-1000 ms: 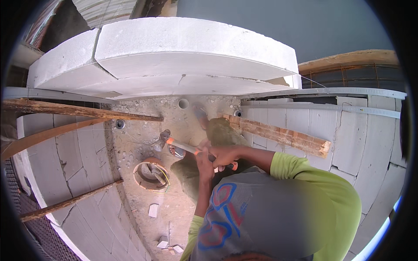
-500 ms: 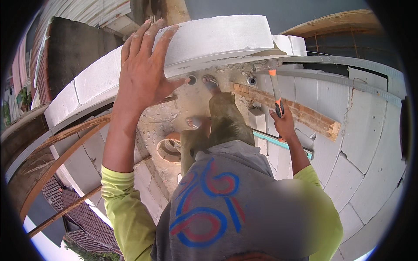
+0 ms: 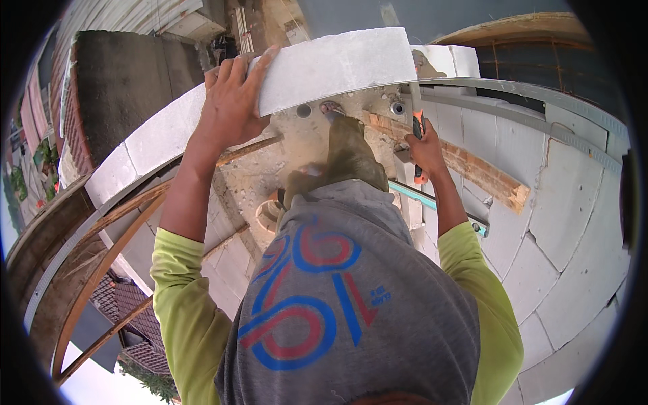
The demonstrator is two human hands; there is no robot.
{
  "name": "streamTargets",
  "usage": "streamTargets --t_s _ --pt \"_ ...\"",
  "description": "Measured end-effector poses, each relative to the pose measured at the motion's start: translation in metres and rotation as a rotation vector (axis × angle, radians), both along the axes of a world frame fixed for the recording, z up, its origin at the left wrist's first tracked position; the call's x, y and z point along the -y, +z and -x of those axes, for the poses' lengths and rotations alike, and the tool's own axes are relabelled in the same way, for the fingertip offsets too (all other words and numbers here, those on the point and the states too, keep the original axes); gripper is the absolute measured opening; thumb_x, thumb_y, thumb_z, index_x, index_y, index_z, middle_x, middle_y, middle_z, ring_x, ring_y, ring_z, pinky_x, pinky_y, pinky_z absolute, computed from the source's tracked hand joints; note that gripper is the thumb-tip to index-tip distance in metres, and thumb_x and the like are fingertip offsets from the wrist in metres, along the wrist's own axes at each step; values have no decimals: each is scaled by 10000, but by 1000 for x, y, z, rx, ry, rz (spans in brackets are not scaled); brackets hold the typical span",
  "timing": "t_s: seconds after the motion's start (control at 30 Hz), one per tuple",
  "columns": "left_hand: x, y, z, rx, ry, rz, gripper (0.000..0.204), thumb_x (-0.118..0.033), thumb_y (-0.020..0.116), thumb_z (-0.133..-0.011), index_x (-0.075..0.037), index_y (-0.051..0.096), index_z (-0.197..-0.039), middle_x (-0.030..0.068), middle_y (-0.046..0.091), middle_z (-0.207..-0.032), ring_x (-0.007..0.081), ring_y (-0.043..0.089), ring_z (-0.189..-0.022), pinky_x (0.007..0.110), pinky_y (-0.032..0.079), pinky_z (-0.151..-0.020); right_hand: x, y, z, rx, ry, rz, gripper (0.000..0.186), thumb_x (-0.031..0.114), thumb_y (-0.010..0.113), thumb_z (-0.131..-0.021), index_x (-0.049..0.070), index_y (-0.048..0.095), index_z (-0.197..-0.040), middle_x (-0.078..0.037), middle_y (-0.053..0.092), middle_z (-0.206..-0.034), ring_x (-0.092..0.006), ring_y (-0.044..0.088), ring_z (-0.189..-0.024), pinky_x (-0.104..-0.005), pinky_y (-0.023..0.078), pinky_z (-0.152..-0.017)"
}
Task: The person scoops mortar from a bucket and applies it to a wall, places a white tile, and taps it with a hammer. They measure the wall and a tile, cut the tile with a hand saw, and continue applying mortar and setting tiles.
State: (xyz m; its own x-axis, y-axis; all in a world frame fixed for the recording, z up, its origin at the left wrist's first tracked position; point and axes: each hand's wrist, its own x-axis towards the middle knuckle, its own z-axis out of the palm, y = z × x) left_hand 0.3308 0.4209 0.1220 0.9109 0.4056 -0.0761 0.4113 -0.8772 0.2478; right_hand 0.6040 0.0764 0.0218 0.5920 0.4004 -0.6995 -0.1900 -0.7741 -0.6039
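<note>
A long white building block (image 3: 337,64) lies in the row of blocks in front of me. My left hand (image 3: 233,101) is on its left part, fingers over the top edge and thumb down the near face. My right hand (image 3: 426,152) is closed round the black and orange handle of a hammer (image 3: 418,121). The hammer stands upright in the picture, its upper end beside the right end of the block. Its head is hard to make out there. Grey mortar (image 3: 432,62) shows on the lower block just past that end.
A wooden plank (image 3: 482,174) and a turquoise spirit level (image 3: 422,196) lie on the right, by a white block wall (image 3: 567,189). A perforated metal strip (image 3: 533,94) curves below the blocks. Pipe openings (image 3: 397,108) and a round bucket-like thing (image 3: 268,214) are below.
My right hand has raised the hammer toward the block's right end. My left hand's fingers have drawn closer together over the block's top edge. The view has shifted slightly.
</note>
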Motion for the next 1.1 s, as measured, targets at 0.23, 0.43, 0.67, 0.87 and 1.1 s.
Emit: streamTargets --t_s 0.23,0.43,0.67,0.87,1.1 --pt "-2 1 1 53 -6 -4 1284 -181 980 -644 -254 331 -1749 151 557 -1480 368 558 -1352 516 395 -1154 -7 -21 1 28 -300 -188 256 30 617 -979 90 500 -1199 26 496 -709 -86 477 -511 -321 411 -455" --pt "0 -3 8 66 4 -16 1286 -199 975 -631 -263 340 -1748 154 563 -1472 361 560 -1340 511 399 -1145 7 -4 -7 19 -68 -77 247 42 630 -952 21 549 -1184 -36 581 -741 -143 560 -542 -355 441 -482" --pt "-3 -14 9 75 -16 -52 1283 -221 975 -682 -282 289 -1764 150 560 -1480 353 547 -1355 512 387 -1171 -16 9 36 45 -43 -88 226 42 624 -988 102 483 -1153 20 481 -721 -91 446 -507 -344 419 -441" --pt "-5 -9 12 14 1 -35 1261 -245 995 -676 -263 331 -1748 145 566 -1482 357 538 -1376 514 367 -1177 4 -10 9 -41 -246 -191 272 37 618 -995 136 445 -1180 25 460 -722 -80 444 -513 -300 396 -427" --pt "-2 -6 16 39 14 -35 1211 -246 958 -690 -279 359 -1743 139 601 -1480 343 558 -1372 488 378 -1155 10 -6 3 -32 -62 -127 316 26 608 -971 97 473 -1248 0 485 -699 -105 474 -500 -312 409 -425"
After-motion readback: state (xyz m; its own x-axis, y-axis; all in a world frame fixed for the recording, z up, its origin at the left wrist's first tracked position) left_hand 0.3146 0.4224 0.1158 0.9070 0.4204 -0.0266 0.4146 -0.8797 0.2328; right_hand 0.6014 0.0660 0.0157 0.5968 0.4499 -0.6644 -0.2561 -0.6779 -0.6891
